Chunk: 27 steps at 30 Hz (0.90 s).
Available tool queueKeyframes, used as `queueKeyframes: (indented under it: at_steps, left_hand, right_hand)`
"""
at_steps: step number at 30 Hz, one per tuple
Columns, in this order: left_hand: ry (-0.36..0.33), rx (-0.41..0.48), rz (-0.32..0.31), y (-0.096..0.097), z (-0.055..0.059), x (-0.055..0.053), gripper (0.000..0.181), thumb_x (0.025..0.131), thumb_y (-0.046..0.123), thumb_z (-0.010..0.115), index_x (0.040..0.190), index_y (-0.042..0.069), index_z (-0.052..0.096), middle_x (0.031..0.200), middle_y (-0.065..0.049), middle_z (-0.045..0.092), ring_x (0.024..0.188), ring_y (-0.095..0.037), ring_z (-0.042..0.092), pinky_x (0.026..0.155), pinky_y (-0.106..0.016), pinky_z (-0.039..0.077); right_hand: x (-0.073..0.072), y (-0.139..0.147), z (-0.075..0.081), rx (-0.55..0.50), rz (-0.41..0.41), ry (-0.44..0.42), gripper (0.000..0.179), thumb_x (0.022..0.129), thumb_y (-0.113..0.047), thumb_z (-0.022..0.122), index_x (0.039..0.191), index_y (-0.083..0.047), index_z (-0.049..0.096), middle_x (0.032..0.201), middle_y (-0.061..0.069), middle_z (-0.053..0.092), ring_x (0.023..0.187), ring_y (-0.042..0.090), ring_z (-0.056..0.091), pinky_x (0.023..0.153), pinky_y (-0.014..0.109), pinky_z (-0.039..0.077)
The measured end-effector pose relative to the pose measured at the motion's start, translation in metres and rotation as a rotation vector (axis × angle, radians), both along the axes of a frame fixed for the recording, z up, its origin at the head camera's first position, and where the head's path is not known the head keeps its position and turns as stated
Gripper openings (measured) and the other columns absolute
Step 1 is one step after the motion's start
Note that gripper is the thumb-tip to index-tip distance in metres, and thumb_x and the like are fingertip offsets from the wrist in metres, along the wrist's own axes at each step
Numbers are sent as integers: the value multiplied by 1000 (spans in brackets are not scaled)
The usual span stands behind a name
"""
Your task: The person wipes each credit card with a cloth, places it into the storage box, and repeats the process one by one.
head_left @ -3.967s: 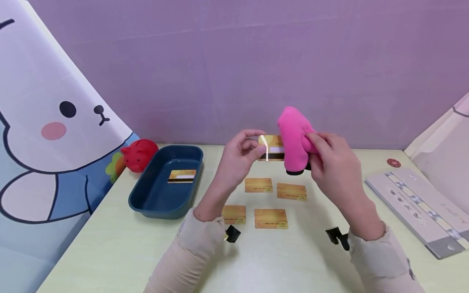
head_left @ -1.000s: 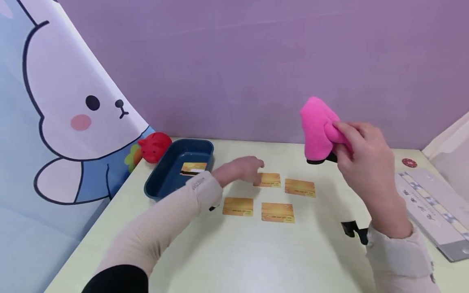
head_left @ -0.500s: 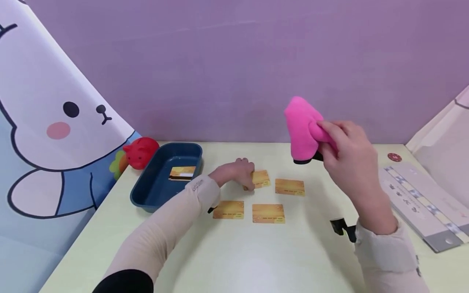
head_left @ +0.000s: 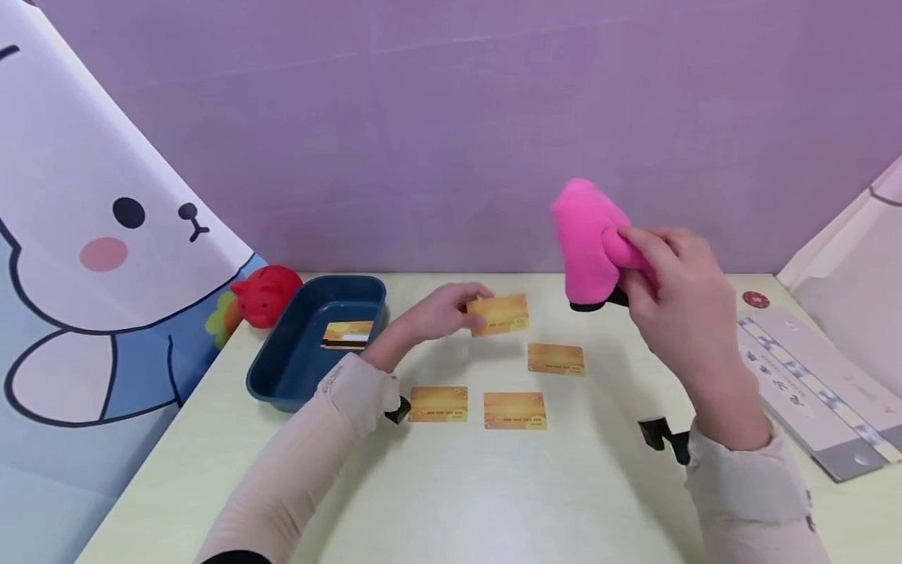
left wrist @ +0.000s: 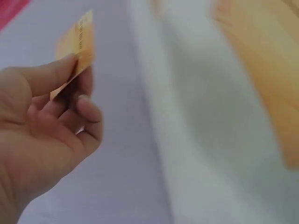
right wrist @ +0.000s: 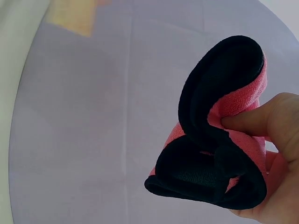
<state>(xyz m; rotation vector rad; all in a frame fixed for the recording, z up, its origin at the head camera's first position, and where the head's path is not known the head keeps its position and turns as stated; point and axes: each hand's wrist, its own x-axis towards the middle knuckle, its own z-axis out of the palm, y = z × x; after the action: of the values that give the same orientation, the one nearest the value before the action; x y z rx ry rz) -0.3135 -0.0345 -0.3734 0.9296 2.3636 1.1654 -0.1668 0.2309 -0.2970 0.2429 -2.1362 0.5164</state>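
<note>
My left hand (head_left: pixel 442 310) pinches a gold bank card (head_left: pixel 502 315) by its left end, between thumb and fingers, above the table. In the left wrist view the same card (left wrist: pixel 80 44) stands on edge in the fingertips. My right hand (head_left: pixel 687 301) grips a soft pink fleece pouch (head_left: pixel 586 243) up in the air. Its black-edged opening (right wrist: pixel 191 172) faces the right wrist camera; whether anything is inside cannot be seen. Lying on the table are more gold cards: one at the right (head_left: pixel 556 359), another at front left (head_left: pixel 439 404) and a third at front centre (head_left: pixel 515 411).
At the left stands a blue tray (head_left: pixel 262 382) with a card (head_left: pixel 348 334) in it, striped side up. A red piggy bank (head_left: pixel 266 296) sits beside the tray. To the right lie a grey-white box (head_left: pixel 810 392) and a red chip (head_left: pixel 756 299). A purple cloth rises behind.
Four seconds ago the left hand held a card, striped side showing, beside the pouch. It then reached to the back-left table card and has now lifted it. The right hand keeps the pouch raised.
</note>
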Motion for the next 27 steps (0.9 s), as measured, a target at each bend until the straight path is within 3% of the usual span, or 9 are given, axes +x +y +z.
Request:
queueKeyframes:
  at_steps: [2,5,8,10,15,21,27]
  left_hand:
    - [-16,141,42,-1,14,6,39,97,12,66,135,13,57,82,-4,64,70,-17,51,69,-29,43]
    - [-59,322,95,-1,33,16,41,97,11,66,136,13,54,88,-7,68,76,-18,56,75,-29,47]
    - [-97,450,132,-1,45,25,36,98,8,63,133,11,56,107,-10,71,93,-18,63,87,-31,51]
    - [-104,508,153,0,50,30,36,98,7,62,133,11,58,107,-12,71,94,-19,63,89,-32,52]
    - [-74,607,200,5,49,40,39,98,4,61,136,11,58,88,-4,67,86,-20,61,83,-28,51]
    - [-7,635,260,12,49,52,40,98,6,61,137,15,57,76,0,59,72,-19,45,69,-28,39]
    - [31,703,250,21,51,59,42,98,5,61,139,13,54,65,3,41,65,-18,31,73,-29,38]
  right_hand:
    - [1,2,1,-15,-8,12,33,90,-3,65,122,-4,70,112,23,66,105,42,58,81,54,47]
    - [2,4,2,-34,-10,28,33,90,-3,65,122,-5,71,112,23,67,105,42,58,82,53,45]
    - [3,3,2,-50,-6,42,33,89,-3,65,122,-5,71,112,23,67,105,42,58,84,53,44]
    - [3,3,3,-53,-4,45,33,89,-3,65,122,-5,71,112,23,67,106,41,58,84,52,44]
    - [3,2,3,-63,5,55,34,89,-2,65,122,-5,71,112,23,67,106,42,58,84,52,43]
    - [3,-1,2,-79,16,83,32,89,-2,64,120,-5,72,110,24,67,106,43,59,87,54,44]
    - [9,0,7,-57,20,77,34,91,-5,65,124,-5,70,113,24,67,107,42,58,86,51,44]
